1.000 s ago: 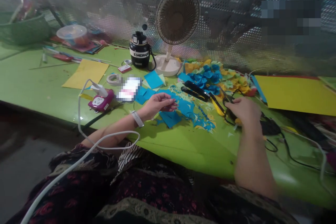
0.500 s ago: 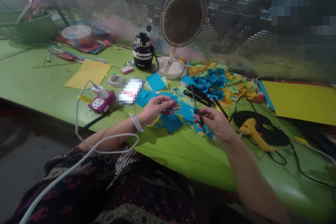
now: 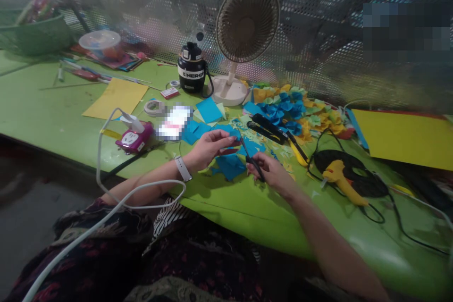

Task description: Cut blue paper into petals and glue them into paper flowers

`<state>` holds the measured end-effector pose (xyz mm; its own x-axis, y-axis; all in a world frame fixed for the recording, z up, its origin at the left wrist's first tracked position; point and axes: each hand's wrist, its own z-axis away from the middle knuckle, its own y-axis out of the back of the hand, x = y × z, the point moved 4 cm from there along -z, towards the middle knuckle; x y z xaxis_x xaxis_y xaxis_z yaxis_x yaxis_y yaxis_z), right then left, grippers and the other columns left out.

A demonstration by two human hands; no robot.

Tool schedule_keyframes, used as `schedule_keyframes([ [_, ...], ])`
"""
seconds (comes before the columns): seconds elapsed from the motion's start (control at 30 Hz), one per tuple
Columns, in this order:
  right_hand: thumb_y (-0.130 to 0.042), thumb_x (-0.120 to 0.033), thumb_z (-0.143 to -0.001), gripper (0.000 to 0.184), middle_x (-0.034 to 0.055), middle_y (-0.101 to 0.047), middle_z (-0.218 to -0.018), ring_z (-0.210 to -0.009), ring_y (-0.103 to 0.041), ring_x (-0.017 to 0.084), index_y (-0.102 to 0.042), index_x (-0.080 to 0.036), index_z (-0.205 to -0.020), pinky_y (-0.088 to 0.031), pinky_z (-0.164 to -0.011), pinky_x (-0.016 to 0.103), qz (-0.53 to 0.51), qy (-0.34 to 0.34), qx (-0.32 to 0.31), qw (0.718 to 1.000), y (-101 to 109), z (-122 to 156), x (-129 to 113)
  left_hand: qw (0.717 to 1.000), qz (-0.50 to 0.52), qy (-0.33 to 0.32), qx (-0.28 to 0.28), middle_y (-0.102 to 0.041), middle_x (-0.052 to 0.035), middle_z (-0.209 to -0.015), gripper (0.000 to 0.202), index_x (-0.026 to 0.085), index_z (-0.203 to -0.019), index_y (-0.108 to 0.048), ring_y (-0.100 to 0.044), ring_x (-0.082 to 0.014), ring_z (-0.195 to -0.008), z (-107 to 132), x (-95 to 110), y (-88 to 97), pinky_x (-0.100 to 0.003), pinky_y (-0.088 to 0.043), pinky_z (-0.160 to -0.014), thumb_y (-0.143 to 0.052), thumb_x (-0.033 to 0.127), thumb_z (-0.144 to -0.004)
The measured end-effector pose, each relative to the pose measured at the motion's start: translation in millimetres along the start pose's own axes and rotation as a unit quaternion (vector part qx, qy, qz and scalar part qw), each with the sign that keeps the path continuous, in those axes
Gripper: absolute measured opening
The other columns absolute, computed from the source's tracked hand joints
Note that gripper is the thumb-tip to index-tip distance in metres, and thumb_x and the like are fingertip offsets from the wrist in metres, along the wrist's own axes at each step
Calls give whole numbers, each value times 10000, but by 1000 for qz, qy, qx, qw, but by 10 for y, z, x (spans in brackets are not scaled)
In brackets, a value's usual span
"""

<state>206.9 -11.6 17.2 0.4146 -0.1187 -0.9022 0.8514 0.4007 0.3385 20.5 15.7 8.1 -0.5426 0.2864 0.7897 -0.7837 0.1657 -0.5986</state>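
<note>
My right hand (image 3: 271, 173) is shut on the black handles of a pair of scissors (image 3: 252, 159), with the thin blades pointing up-left towards my left hand (image 3: 208, 146). My left hand, wearing a white watch strap (image 3: 182, 168), pinches a small piece of paper (image 3: 228, 151) between its fingertips, just beyond the blade tips. Cut blue paper (image 3: 230, 166) and scattered scraps lie on the green table (image 3: 71, 99) beneath both hands.
Paper flowers (image 3: 283, 111) in blue and yellow lie beyond the hands, beside a black tool (image 3: 267, 127). A yellow glue gun (image 3: 339, 177) sits on black cable at right. A pink socket (image 3: 133, 138) with white cable lies at left. A fan (image 3: 247, 23) and black flask (image 3: 191, 68) stand behind.
My right hand has lifted the scissors and moved left towards my left hand, uncovering the glue gun. My left hand has barely moved.
</note>
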Motion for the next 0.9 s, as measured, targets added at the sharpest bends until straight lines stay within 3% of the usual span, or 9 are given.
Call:
schedule_keyframes([
  [0.37,-768,-698,-633,567,-43,-473,-670,-610,-448,127,-478,-225,-753,-348,-548,276,-1,10,-10,1000,-66,25,-55,999,25,30,-1,-760,-91,-956,298,125,-804,-592,-732,-224,-988,16,-62,7,-406,-554,-921,-855,239,-719],
  [0.6,-755,-712,-636,572,-37,-483,-664,-602,-427,125,-475,-224,-739,-328,-537,274,1,10,-7,1000,-73,30,-63,999,26,35,0,-762,-82,-914,303,123,-786,-590,-743,-210,-931,28,-60,-27,-378,-568,-883,-862,233,-708],
  [0.9,-743,-718,-650,575,-29,-512,-682,-620,-468,132,-471,-223,-759,-346,-551,279,3,7,-7,1000,-70,19,-22,999,34,39,-6,-756,-70,-902,331,128,-781,-574,-742,-208,-928,30,-97,-26,-406,-549,-940,-872,244,-696],
])
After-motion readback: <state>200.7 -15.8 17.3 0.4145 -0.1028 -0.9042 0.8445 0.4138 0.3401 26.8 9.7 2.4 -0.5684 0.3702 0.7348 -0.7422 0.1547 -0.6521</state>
